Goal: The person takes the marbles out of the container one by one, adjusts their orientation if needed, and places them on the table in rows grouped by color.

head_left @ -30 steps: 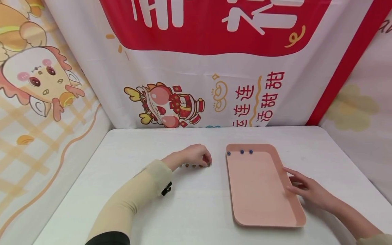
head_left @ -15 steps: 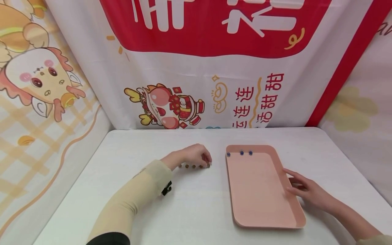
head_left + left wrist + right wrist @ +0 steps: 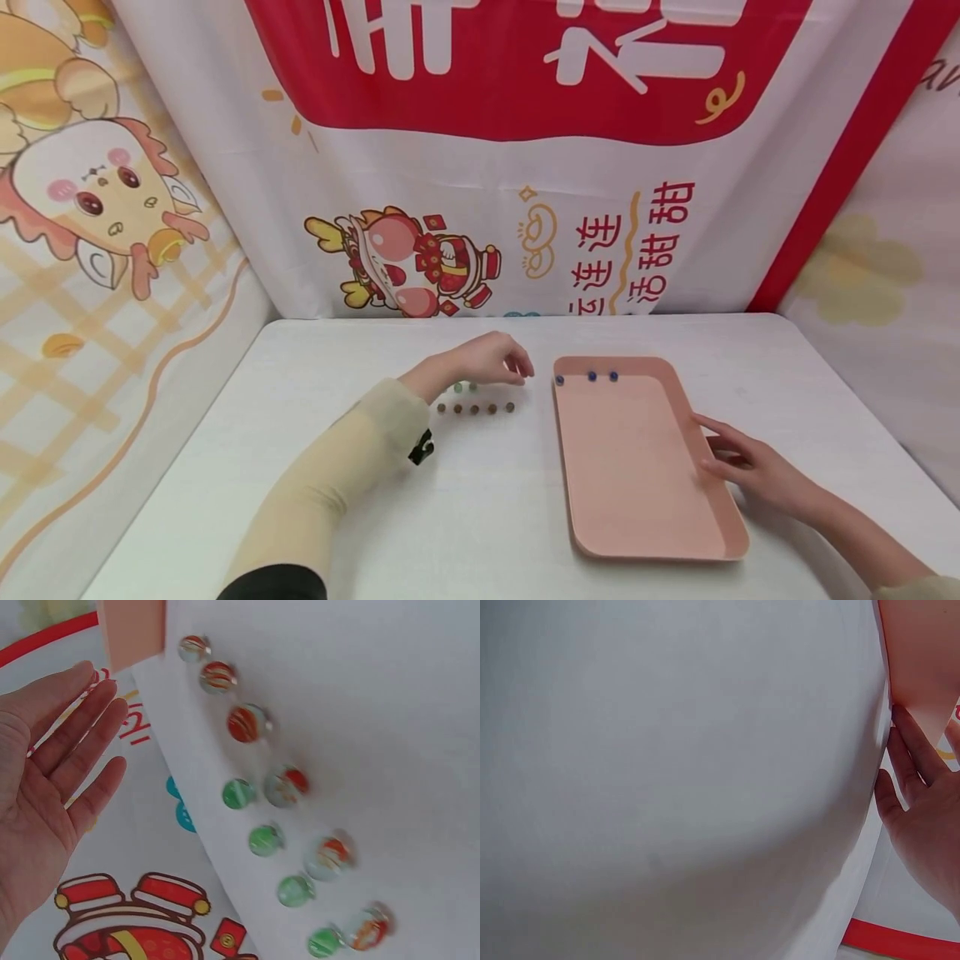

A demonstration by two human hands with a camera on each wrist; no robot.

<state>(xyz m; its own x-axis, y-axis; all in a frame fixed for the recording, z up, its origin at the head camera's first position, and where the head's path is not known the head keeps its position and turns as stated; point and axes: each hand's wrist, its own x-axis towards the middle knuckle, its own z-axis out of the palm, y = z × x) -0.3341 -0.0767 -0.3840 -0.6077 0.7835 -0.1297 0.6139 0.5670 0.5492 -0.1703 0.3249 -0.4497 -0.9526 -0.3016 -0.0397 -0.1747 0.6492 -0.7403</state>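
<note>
My left hand [image 3: 495,358] hovers over the table with nothing in its fingers. In the left wrist view its fingers [image 3: 90,739] are apart and nearly straight, beside two uneven lines of glass marbles. One line has clear marbles with red-orange swirls [image 3: 246,724]; the other has smaller green marbles [image 3: 264,841]. From the head view, the swirled marbles [image 3: 475,409] form a row in front of the hand, and the forearm partly hides the green ones [image 3: 458,387]. My right hand [image 3: 768,475] touches the right rim of a pink tray [image 3: 637,467], its fingers [image 3: 919,746] extended along the outer side.
Several blue marbles [image 3: 592,377] lie at the far end inside the tray. The white table [image 3: 450,517] ends at a printed cloth backdrop [image 3: 480,167], with a patterned cloth [image 3: 180,292] on the left.
My left hand has lifted off the right end of the swirled marble row and moved up and slightly right, uncovering green marbles behind. My right hand and the tray have stayed put.
</note>
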